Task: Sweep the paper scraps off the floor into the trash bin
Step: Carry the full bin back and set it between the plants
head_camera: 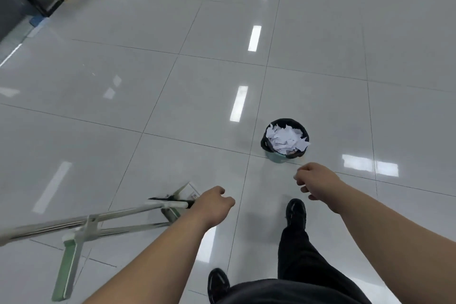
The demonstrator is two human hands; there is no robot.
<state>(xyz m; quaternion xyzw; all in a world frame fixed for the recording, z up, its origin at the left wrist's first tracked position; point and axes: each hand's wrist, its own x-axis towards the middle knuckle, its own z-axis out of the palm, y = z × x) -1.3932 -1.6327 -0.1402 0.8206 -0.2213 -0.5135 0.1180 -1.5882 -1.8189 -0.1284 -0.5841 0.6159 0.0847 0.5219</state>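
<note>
Paper scraps [286, 139] fill the trash bin [283, 120] right up to the top. One white piece pokes out over the edge on the right side. The bin stands on the shiny floor [172, 94], just ahead of the person's front shoe [296, 212].

The right hand [317, 180] hangs in the air near the bin. Its fingers [299, 177] are bent in a loose way and hold nothing. The left hand [214, 202] is down at one end of the broom and dustpan [98, 219], which lie low and slant off to the left. Its fingers are curled under, and I cannot tell if they grip the broom or only touch it.

Here is what could go wrong, I think. The pile is so high that a small bump could send scraps back onto the floor. The front shoe is close, so one more step could kick the bin over. Pushing more paper in would likely make the top pieces slide out. If the left hand lets go badly, the long poles could fall and clatter, or roll under the feet. The floor looks very smooth, so a fast step might slip.

A few pale patches show on the floor far to the left. They may be light shining, or stray paper; I cannot tell.
</note>
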